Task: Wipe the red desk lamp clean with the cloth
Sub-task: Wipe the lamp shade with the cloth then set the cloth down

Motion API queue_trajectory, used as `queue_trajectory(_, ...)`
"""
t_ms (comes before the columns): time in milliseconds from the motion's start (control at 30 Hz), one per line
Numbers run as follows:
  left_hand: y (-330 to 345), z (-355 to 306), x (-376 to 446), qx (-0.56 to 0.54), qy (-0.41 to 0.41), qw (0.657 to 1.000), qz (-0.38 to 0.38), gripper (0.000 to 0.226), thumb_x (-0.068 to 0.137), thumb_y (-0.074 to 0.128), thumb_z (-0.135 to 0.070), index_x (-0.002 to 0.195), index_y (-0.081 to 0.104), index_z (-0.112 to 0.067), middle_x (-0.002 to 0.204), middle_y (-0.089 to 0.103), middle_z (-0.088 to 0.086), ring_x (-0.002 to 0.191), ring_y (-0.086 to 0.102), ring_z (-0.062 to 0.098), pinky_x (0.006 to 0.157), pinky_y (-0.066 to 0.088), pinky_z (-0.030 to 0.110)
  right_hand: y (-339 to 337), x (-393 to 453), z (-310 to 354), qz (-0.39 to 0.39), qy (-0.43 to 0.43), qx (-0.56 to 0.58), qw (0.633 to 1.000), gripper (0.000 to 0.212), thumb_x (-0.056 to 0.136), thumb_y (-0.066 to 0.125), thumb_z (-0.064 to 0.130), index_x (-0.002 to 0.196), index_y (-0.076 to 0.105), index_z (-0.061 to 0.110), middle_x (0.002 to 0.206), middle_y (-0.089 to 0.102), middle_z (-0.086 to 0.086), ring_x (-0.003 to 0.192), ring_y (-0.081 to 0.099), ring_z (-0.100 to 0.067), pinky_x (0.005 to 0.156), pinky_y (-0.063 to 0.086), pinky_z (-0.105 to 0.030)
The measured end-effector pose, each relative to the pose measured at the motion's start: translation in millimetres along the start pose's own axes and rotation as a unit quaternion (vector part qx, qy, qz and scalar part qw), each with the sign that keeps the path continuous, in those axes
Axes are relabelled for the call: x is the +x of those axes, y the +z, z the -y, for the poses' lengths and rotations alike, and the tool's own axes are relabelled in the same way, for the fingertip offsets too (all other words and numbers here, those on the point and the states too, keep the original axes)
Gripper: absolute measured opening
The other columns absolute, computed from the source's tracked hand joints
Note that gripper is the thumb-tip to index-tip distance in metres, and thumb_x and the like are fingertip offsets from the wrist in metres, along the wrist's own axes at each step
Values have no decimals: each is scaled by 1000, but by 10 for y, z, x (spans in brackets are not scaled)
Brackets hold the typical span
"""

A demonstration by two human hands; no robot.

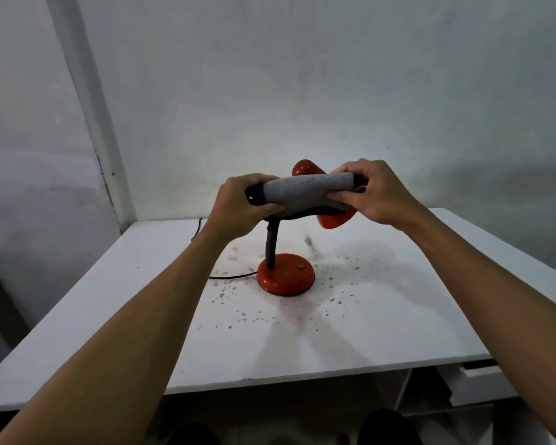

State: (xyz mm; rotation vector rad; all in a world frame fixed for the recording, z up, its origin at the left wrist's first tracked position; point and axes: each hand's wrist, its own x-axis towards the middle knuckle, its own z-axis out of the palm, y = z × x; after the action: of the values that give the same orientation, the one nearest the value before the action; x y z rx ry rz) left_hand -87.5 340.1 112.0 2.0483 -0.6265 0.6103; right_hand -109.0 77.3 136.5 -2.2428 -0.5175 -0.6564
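We log: lamp (286,275) upright on bench (382,332); left hand (243,200) and right hand (377,195) each clamped on rolled cloth (308,191) before it.

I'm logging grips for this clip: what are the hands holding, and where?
Both hold the grey cloth, stretched in front of the red lamp: left hand grips its left end, right hand its right end.
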Motion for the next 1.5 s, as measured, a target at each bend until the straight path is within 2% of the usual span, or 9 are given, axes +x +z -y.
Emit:
queue_trajectory(233,514,-556,523,114,167,977,-63,29,72,85,-12,100,79,-7,115,64,10,102,60,18,82,50,23,-811,-102,-319,-78,-41,-110,990,28,76,89,12,101,79,16,113,67,4,89,62,-10,71,44,-7)
queue_trajectory(333,935,-885,654,147,212,965,-53,24,76,78,-7,100,79,-9,117,67,8,109,57,22,85,40,23,-1173,-245,-523,-105,-22,-146,984,23,74,87,4,93,78,13,98,74,2,82,67,-16,72,54,-27)
queue_trajectory(467,1673,-1280,660,160,226,957,-92,28,75,71,6,96,80,-10,99,64,7,89,58,25,59,41,28,-1530,-502,-932,-154,68,-147,975,22,79,77,-5,84,73,16,81,72,-2,53,68,-14,50,54,-30)
queue_trajectory(600,2400,-1361,552,134,175,971,-93,24,76,68,7,90,79,-10,95,60,10,57,57,28,48,48,33,-1620,-801,-1500,-197,148,-58,968,26,75,76,-15,88,75,7,83,72,-9,67,76,-22,63,64,-45)
queue_trajectory(800,3238,-810,190,96,109,989,-8,27,78,68,12,97,76,-5,95,56,11,62,59,29,53,46,27,-1325,-1301,-2382,-164,219,3,962,32,72,90,4,100,79,14,103,78,-3,98,75,-22,96,59,-44)
queue_trajectory(967,3559,-334,-195,52,40,992,103,30,79,78,-18,107,73,-6,104,55,4,80,56,15,70,44,11,-958,-1623,-2843,-135,268,56,952,9,92,75,20,98,80,15,108,78,2,104,72,-14,97,58,-39)
queue_trajectory(1300,4007,-240,-158,97,-202,971,88,43,87,60,-58,73,66,-18,79,69,1,78,65,22,73,53,35,-643,-1541,-2968,-117,323,-90,935,37,74,85,52,66,66,22,71,69,8,72,64,-13,70,51,-33)
queue_trajectory(1400,4071,-267,-102,210,-239,941,118,51,91,48,-66,103,66,-19,103,71,3,106,61,26,92,43,40,-555,-1454,-3005,-57,341,-202,917,44,78,71,69,87,63,27,94,68,5,95,62,-20,91,45,-43)
queue_trajectory(1500,4133,-228,-117,221,-217,943,125,56,94,44,-63,136,46,-26,131,59,6,127,46,28,103,32,45,-525,-1427,-3075,78,341,-248,903,47,97,43,67,140,49,46,156,43,4,146,33,-26,115,22,-54)
